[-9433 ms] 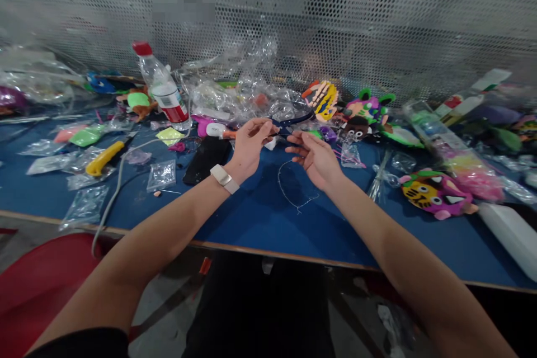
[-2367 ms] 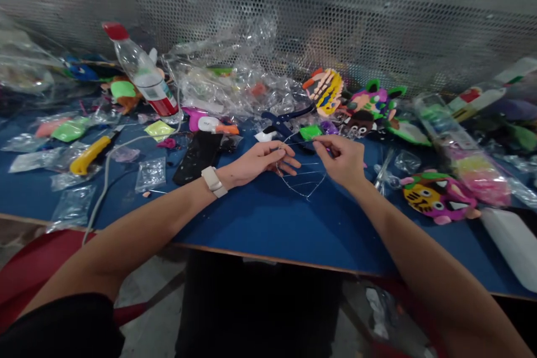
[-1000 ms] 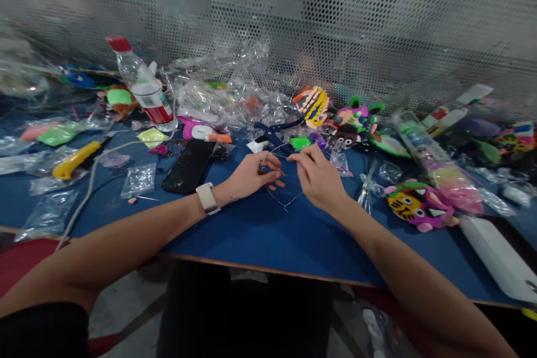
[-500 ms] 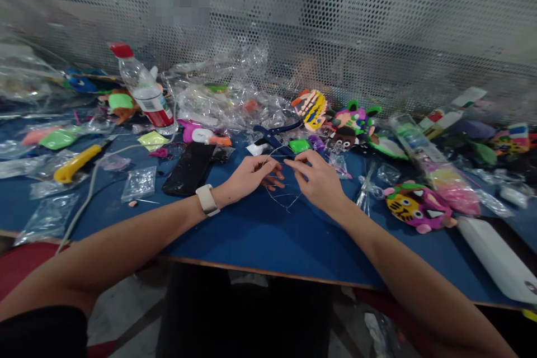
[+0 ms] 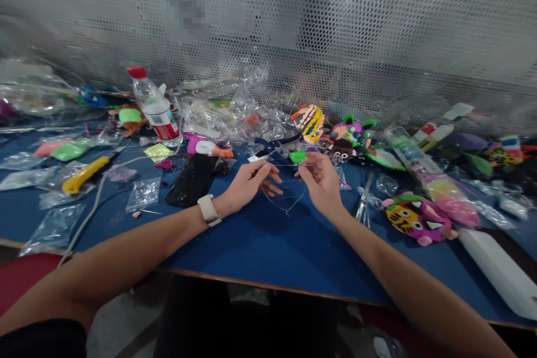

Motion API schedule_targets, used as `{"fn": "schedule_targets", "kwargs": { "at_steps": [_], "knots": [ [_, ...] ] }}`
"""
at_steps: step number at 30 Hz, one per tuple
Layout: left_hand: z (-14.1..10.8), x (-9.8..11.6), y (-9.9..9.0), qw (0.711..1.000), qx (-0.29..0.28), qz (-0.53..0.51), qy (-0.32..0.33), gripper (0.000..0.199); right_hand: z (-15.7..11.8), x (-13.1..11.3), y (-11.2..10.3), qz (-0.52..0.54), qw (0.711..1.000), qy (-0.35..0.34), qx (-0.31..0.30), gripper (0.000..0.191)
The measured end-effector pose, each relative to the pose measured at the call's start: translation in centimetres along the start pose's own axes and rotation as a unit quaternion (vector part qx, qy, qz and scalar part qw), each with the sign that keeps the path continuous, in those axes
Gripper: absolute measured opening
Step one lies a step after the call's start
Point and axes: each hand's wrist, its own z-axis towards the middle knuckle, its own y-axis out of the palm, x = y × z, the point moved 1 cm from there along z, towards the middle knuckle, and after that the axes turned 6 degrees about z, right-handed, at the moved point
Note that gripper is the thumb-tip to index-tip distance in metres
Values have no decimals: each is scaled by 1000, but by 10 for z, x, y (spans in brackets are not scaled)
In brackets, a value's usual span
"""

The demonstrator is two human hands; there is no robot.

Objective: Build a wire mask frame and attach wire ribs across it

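Both hands hold a bent loop of thin silvery wire [image 5: 287, 211] over the blue table; its lower part hangs in a V with a small twist at the bottom. My left hand [image 5: 250, 183] pinches it on the left between thumb and fingers. On the right, my right hand [image 5: 322, 183] has its fingertips closed on the wire. Fine strands run across between the hands. Just beyond them lie dark blue-handled pliers [image 5: 274, 144] and a bright green packet [image 5: 297, 157]. The exact grip points are too small to make out.
A black phone [image 5: 192, 180], a yellow cutter [image 5: 86, 175] and a red-capped bottle [image 5: 157, 114] stand or lie to the left. Scissors [image 5: 364, 206], a colourful clay mask [image 5: 417, 217] and a white case [image 5: 497, 268] are on the right. Crumpled plastic lines the perforated metal wall [image 5: 260, 5].
My right hand has moved slightly right and turned its fingers inward, widening the wire loop. My left hand keeps its pinch. The whole view has tilted up a little.
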Motion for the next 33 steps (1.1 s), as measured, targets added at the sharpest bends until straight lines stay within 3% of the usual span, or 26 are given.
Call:
{"fn": "schedule_targets", "kwargs": {
  "at_steps": [3, 14, 22, 33],
  "knots": [
    [0, 0, -1, 1000, -2, 2, -2, 47, 1, 5, 2, 70, 996, 54, -1, 31],
    [0, -1, -3, 1000, 9, 4, 0, 45, 1, 6, 0, 111, 987, 100, 55, 29],
    [1, -1, -4, 1000, 15, -5, -23, 41, -1, 4, -3, 51, 992, 30, 111, 26],
    [2, -5, -6, 999, 36, -29, -19, 40, 2, 3, -1, 91, 992, 32, 75, 28]
  ]
}}
